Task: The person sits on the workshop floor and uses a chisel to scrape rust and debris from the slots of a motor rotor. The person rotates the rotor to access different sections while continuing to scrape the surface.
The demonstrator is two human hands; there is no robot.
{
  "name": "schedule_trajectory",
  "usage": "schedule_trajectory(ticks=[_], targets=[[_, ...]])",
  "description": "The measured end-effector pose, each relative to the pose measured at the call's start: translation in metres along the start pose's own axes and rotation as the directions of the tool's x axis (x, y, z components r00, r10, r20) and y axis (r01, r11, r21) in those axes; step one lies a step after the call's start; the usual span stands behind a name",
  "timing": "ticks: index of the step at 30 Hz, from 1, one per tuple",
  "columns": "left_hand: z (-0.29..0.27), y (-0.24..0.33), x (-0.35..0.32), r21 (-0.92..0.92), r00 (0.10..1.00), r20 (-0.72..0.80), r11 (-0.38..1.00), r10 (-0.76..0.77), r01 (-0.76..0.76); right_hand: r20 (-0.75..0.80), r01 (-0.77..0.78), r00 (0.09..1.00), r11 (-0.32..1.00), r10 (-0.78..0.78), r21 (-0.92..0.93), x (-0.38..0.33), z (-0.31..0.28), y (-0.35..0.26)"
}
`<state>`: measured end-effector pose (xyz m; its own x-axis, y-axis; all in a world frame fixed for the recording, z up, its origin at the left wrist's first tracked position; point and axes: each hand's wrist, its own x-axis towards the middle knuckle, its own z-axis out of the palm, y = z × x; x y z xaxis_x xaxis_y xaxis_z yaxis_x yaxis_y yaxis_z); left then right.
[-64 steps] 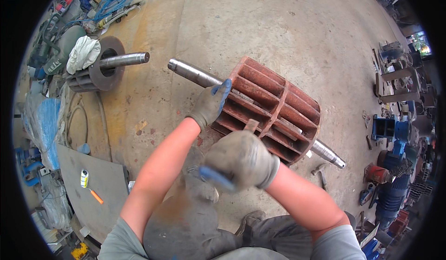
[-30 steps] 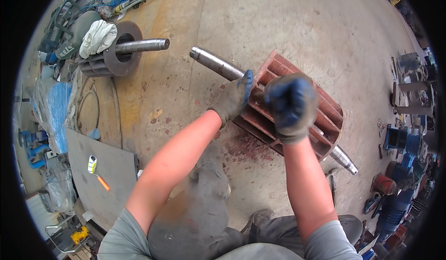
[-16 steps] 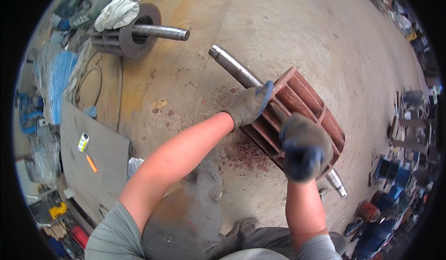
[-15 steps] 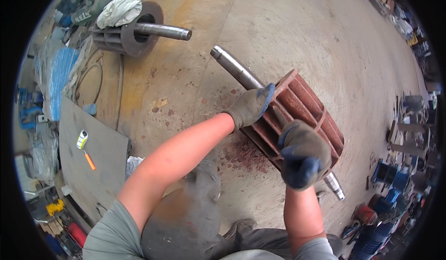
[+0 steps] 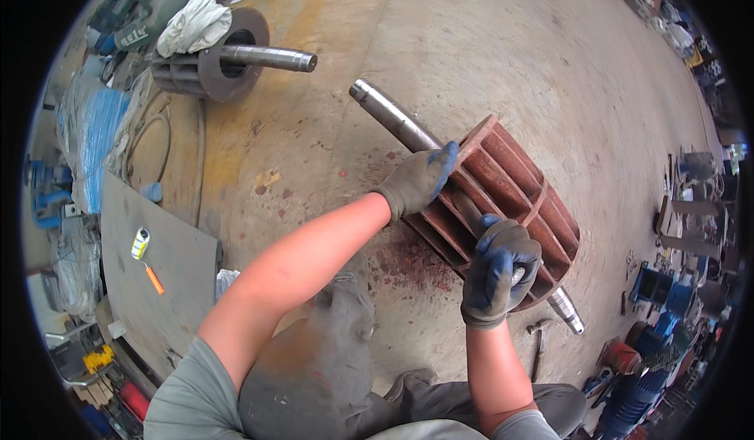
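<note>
A rust-red finned rotor (image 5: 514, 177) lies at a slant on the floor, with a bare steel shaft (image 5: 393, 116) through it. My left hand (image 5: 420, 179), in a grey and blue glove, grips the rotor's near-left end rim beside the shaft. My right hand (image 5: 503, 271), gloved alike, is closed round a narrow tool (image 5: 466, 206) over the rotor's fins. The tool's tip points into a slot between fins, and its butt shows at the fist's lower side. Its exact kind is hard to make out.
Reddish flakes (image 5: 408, 263) litter the floor under the rotor. A hammer (image 5: 539, 346) lies near my right knee. At far left stand a second rotor (image 5: 228, 55) with a white cloth (image 5: 195, 25) and a grey sheet (image 5: 149, 259) bearing a paint roller (image 5: 149, 259). Tools crowd the right edge.
My right hand has turned and shifted slightly left, so the fingers wrapped round the tool now show. The hammer has come into view. My left hand stays on the rim.
</note>
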<state>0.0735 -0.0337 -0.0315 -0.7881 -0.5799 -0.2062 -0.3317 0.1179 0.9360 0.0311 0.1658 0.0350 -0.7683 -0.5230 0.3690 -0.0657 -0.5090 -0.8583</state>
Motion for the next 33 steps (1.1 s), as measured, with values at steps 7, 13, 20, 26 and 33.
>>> schedule_trajectory(ticks=[7,13,20,26,33], targets=[[-0.002,-0.003,0.001,0.048,0.999,-0.007,0.998,-0.044,0.044,0.079,-0.221,0.955,0.865,0.286,-0.451,-0.003,-0.021,-0.037],[0.000,-0.009,0.004,0.078,1.000,-0.019,0.997,-0.013,0.014,0.042,-0.300,0.905,0.705,0.424,-0.643,0.000,-0.046,-0.059],[0.001,-0.001,-0.001,0.072,0.996,-0.060,0.995,-0.066,0.070,0.367,0.074,0.897,0.735,0.246,-0.674,0.034,-0.024,-0.050],[-0.005,0.001,-0.002,0.092,0.991,0.010,0.987,-0.131,0.129,0.416,0.105,0.904,0.896,0.095,-0.432,0.028,-0.042,-0.023],[0.001,-0.004,-0.001,0.099,0.998,-0.058,0.995,-0.018,0.024,0.304,-0.020,0.939,0.908,0.161,-0.419,0.038,-0.040,-0.040]])
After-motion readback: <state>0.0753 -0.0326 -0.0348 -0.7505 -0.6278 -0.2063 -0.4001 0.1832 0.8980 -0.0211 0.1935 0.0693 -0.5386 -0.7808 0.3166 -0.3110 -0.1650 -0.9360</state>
